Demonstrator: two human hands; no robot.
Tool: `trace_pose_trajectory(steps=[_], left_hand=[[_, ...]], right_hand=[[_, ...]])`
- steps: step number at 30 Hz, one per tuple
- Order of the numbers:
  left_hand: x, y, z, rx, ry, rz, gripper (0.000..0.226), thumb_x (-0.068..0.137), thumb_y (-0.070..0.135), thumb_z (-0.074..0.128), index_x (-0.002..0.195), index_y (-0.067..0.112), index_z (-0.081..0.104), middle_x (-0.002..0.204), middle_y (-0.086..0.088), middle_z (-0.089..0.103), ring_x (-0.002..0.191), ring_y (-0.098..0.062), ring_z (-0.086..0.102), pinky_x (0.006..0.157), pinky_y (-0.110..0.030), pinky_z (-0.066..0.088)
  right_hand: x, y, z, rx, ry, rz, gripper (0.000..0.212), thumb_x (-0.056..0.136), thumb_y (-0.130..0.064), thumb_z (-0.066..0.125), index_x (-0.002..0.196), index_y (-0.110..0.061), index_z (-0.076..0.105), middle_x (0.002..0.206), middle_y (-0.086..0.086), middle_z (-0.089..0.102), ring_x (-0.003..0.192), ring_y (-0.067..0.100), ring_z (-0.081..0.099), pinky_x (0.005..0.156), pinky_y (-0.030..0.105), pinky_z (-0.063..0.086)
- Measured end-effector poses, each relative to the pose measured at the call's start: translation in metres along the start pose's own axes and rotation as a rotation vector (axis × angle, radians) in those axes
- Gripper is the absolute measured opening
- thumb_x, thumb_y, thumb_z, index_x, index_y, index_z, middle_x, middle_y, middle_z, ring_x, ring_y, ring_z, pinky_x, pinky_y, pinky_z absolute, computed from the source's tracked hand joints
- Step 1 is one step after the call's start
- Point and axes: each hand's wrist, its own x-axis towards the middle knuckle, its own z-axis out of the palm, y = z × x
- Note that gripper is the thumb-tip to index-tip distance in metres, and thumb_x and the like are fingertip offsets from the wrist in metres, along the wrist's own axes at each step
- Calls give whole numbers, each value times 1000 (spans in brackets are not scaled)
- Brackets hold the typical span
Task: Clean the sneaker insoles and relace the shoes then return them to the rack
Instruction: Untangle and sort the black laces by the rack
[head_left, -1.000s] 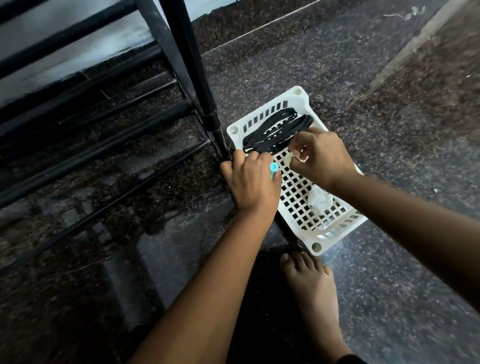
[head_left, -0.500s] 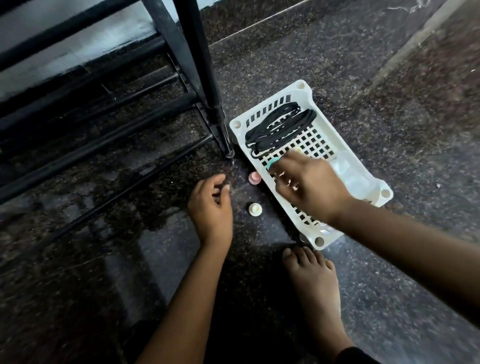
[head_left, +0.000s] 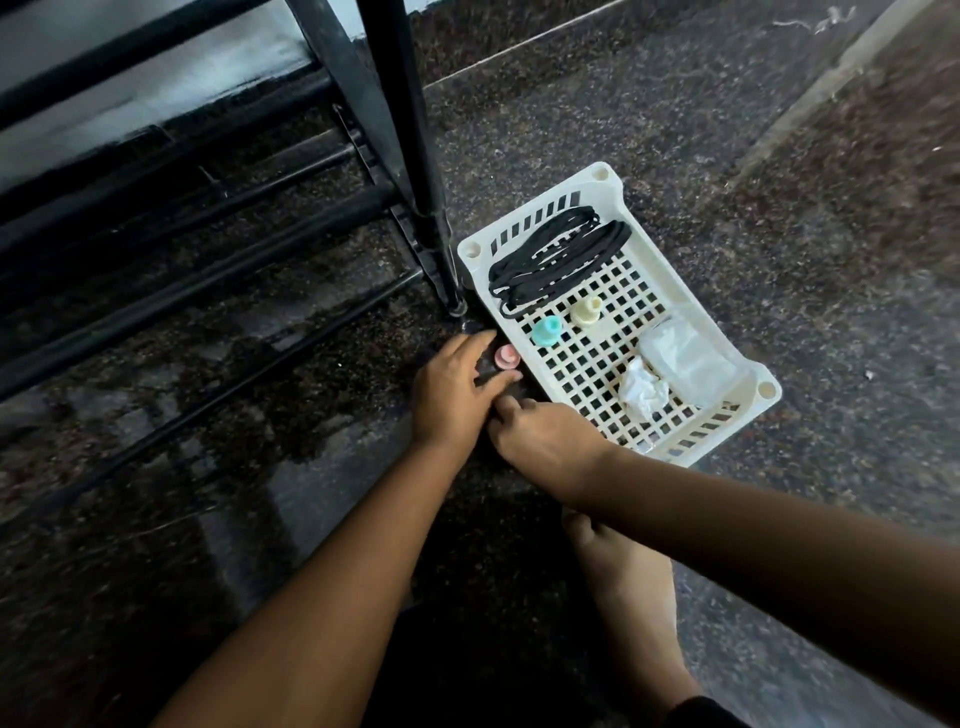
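Note:
A white slotted basket (head_left: 670, 283) stands on the dark stone floor. Coiled black laces (head_left: 556, 260) lie at its far end, with a teal cap (head_left: 546, 331) and a cream cap (head_left: 586, 312) beside them. A pink cap (head_left: 506, 357) sits on the floor by the basket's left wall. My left hand (head_left: 449, 397) lies on the floor, its fingers and thumb spread either side of the pink cap. My right hand (head_left: 545, 441) is knuckles up just in front of the basket, fingertips curled down to the floor. What they touch is hidden. No sneakers or insoles are in view.
The black metal shoe rack (head_left: 410, 171) fills the left, with one leg beside the basket's corner. A crumpled white tissue (head_left: 641, 392) and a clear packet (head_left: 685, 358) lie in the basket's near end. My bare foot (head_left: 623, 587) rests below my right arm.
The teal cap left my right hand and now lies in the basket. My right hand came down to the floor where a white cap lay. My left hand moved forward to the pink cap.

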Motion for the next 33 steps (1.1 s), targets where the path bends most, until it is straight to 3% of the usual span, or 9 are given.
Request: trace_pose_trajectory(steps=[2,6,11,15,19,23,25,27,33], left_hand=[[3,3,5,36,26,-9,35,69,26,80,100,13,70,92,-8,68,72,-28,64,63,-34,49],[4,6,12,75,93,-51,13,73,26,72,84,20,71,80,-3,65,66,-27,63,55,-32,44],[-11,0,7,-110,166,-77,18,73,13,77,91,12,72,92,-5,65,73,-22,65,64,-30,54],[-37,3,0,-187,392,-163,20,74,8,75,94,8,73,93,-8,62,69,-20,62,60,-31,55],[-56,36,-4,-171,523,-180,19,76,18,72,94,14,74,92,-2,65,79,-23,60,68,-41,53],[-47,94,-1,-218,499,-39,16,76,21,72,90,15,74,89,0,69,80,-16,54,73,-30,44],[-34,114,3,-221,452,0,16,75,24,71,90,18,73,89,3,70,80,-18,54,73,-29,41],[-23,126,10,-154,390,-2,17,74,29,69,89,23,72,89,9,70,83,-16,53,75,-27,32],[-11,126,37,63,245,-57,23,67,27,79,86,28,67,89,15,70,93,-9,52,82,-28,22]], right_hand=[[-5,1,7,92,-88,-25,28,87,3,39,105,4,61,103,20,56,83,33,63,59,37,49],[-17,2,14,317,101,36,29,62,-2,76,86,-7,60,78,12,60,56,28,60,39,30,48],[-34,10,-4,601,339,79,16,76,-12,57,91,-11,51,84,9,54,69,25,56,62,25,38],[-49,32,-30,750,544,341,17,81,-15,59,96,-9,63,90,4,54,74,15,52,66,24,42],[-54,75,-39,746,729,626,14,84,-12,66,98,-9,65,90,-1,49,67,-3,46,64,3,37],[-55,126,-24,705,709,814,18,84,-14,63,101,-8,67,94,2,52,70,9,54,65,4,39],[-56,142,-14,682,708,839,19,81,-12,63,100,-9,67,93,3,56,75,18,58,69,18,47],[-58,153,-5,694,700,837,20,80,-9,64,99,-10,65,93,3,58,76,21,60,72,29,52],[-52,161,2,709,603,714,20,81,-4,67,101,-7,66,93,4,57,76,19,59,72,27,53]])
